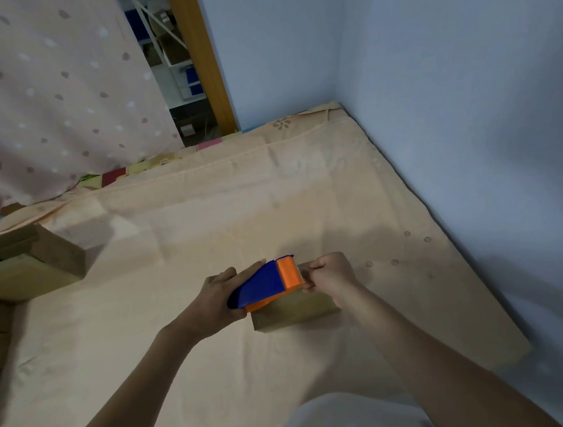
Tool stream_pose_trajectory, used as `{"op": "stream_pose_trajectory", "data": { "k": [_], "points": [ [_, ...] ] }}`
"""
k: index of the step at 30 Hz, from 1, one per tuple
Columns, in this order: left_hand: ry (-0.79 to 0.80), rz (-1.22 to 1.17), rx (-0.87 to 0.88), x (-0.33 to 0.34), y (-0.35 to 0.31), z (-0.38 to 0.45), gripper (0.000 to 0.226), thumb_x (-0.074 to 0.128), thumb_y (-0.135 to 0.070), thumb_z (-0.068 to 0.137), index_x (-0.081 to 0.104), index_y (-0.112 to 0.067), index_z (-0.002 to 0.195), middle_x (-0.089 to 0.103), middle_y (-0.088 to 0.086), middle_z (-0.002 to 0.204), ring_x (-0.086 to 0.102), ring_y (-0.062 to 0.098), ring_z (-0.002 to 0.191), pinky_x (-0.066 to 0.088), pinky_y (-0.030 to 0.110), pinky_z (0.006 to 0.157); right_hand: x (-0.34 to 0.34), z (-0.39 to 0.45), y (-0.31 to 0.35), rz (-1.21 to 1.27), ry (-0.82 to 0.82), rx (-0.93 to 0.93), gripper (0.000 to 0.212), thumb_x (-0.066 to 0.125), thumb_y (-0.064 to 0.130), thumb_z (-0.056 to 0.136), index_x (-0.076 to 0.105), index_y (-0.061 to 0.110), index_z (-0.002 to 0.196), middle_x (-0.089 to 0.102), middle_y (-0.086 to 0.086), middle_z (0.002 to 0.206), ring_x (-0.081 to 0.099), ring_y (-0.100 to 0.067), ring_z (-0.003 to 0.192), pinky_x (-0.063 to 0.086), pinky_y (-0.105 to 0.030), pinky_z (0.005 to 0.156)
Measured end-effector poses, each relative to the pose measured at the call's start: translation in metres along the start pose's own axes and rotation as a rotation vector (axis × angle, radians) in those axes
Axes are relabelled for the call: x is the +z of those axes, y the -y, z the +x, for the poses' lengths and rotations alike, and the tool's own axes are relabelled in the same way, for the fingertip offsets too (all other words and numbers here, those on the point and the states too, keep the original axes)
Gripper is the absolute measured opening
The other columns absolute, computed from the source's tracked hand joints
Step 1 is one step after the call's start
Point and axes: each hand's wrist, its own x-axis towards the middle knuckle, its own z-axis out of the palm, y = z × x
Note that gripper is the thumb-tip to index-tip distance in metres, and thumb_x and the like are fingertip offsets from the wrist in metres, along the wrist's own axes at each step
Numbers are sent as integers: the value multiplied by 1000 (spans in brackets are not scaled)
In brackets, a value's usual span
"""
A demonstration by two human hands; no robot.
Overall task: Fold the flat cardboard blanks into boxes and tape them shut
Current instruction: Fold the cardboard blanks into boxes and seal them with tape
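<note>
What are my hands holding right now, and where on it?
Left hand grips the tape dispenser by its blue rear body. Right hand pinches at its toothed front end, over the box; tape itself unclear.

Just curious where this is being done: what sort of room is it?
Probably a bedroom: the box sits on a sheeted mattress pushed into a blue wall corner, with a dotted curtain alongside.
</note>
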Motion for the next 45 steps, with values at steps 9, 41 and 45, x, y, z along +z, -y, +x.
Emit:
{"op": "stream_pose_trajectory", "data": {
  "k": [9, 41, 45],
  "points": [
    [39, 140, 42, -5, 12, -8, 88, 72, -30, 80, 24, -46, 152, 46, -24, 89, 47, -2, 82, 37, 29, 90, -34, 9, -21, -236, -160, -75, 15, 70, 13, 89, 77, 0, 86, 76, -13, 97, 71, -28, 98, 52, -24, 88],
    [212, 223, -99, 10, -26, 39, 83, 66, -34, 87, 16, -51, 152, 49, -8, 98, 48, 12, 89, 44, 29, 79, -19, 5, -35, -558, -440, -91, 21, 54, -1, 94, 54, 2, 115, 57, -20, 116, 60, -40, 106, 45, -39, 76],
    [211, 215, -110, 10, -26, 39, 81, 65, -34, 88, 17, -51, 152, 48, -8, 98, 47, 12, 89, 46, 32, 82, -18, 2, -34, -758, -461, -166, 15, 54, 0, 94, 64, 4, 105, 64, -15, 109, 62, -33, 102, 49, -37, 82]
  ]
}}
